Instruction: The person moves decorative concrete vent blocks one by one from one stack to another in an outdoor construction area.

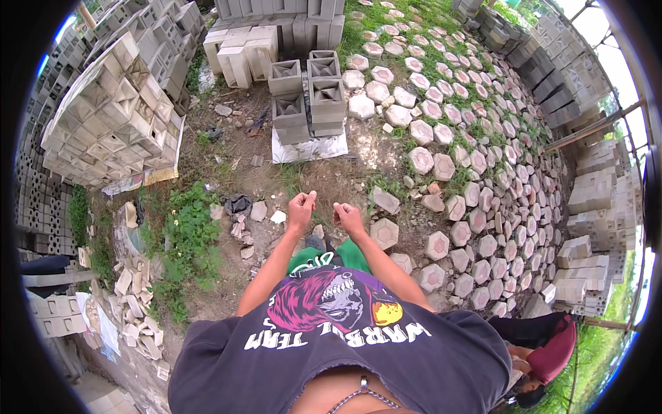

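My left hand [301, 210] is held out in front of me, its fingers curled in and the thumb on top. Beside it, a short gap to the right, my right hand [349, 218] is curled the same way. I see nothing in either hand, and neither touches anything. Beyond them, a small stack of grey hollow concrete blocks [290, 119] rests on a white sheet [289, 153]. Paler blocks [241, 54] stand just behind that stack. Close to my right forearm lies a hexagonal paver [384, 234] on the dirt.
Rows of hexagonal pavers [476, 162] cover the grassy ground at right. A tall pile of patterned blocks [114, 121] rises at left, near leafy weeds [186, 238] and broken pieces [141, 310]. More blocks [586, 272] line the right side. Another person [545, 352] is at the lower right.
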### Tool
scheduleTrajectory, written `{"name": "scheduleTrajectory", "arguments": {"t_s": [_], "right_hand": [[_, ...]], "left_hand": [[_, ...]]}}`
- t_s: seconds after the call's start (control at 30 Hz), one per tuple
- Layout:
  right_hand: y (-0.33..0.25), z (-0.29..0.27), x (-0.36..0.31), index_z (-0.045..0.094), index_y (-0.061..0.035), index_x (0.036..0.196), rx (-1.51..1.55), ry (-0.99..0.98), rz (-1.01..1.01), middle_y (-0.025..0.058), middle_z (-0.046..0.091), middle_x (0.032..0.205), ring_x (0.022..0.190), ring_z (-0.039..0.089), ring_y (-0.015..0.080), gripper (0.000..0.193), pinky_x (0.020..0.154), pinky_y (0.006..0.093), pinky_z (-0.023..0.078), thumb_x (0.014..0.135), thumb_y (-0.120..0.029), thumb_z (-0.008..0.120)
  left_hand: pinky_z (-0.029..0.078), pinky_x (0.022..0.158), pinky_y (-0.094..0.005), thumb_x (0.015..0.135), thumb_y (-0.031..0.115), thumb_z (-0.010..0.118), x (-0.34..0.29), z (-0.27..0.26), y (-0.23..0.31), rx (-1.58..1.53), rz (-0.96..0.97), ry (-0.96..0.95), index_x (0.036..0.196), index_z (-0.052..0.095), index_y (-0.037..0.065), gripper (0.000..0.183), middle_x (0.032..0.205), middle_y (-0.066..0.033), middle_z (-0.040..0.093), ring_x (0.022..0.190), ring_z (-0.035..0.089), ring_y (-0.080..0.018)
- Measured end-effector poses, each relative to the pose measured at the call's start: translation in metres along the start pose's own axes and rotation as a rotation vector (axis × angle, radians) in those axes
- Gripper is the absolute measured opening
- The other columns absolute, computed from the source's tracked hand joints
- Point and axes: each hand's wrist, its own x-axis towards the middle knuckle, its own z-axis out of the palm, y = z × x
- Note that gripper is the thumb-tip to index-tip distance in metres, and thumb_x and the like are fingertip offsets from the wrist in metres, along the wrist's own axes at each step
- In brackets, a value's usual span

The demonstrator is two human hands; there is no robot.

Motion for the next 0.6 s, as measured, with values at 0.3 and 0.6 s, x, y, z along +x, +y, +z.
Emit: {"name": "scheduleTrajectory", "arguments": {"t_s": [0.3,0.6], "right_hand": [[-0.035,-0.021,0.060,0.057,-0.0082,0.075,-0.053,0.034,-0.001,-0.0008,0.058,0.069,0.065,0.057,0.0088,0.032,0.057,0.0255,0.045,0.091,-0.036,0.057],[-0.099,-0.053,0.184,0.058,-0.0085,0.079,-0.066,-0.023,0.068,-0.0002,0.060,0.073,0.065,0.057,0.0090,0.031,0.057,0.0258,0.047,0.091,-0.038,0.057]], "left_hand": [[0.035,0.052,-0.0225,0.089,0.028,0.062,0.065,0.015,0.002,0.045,-0.059,-0.036,0.065,0.053,0.008,0.033,0.060,0.0025,0.052,0.054,0.044,-0.0045],[0.036,0.052,-0.0224,0.089,0.030,0.062,0.169,0.058,0.037,0.052,-0.057,0.039,0.066,0.055,0.007,0.033,0.060,0.0025,0.052,0.055,0.045,-0.0047]]}}
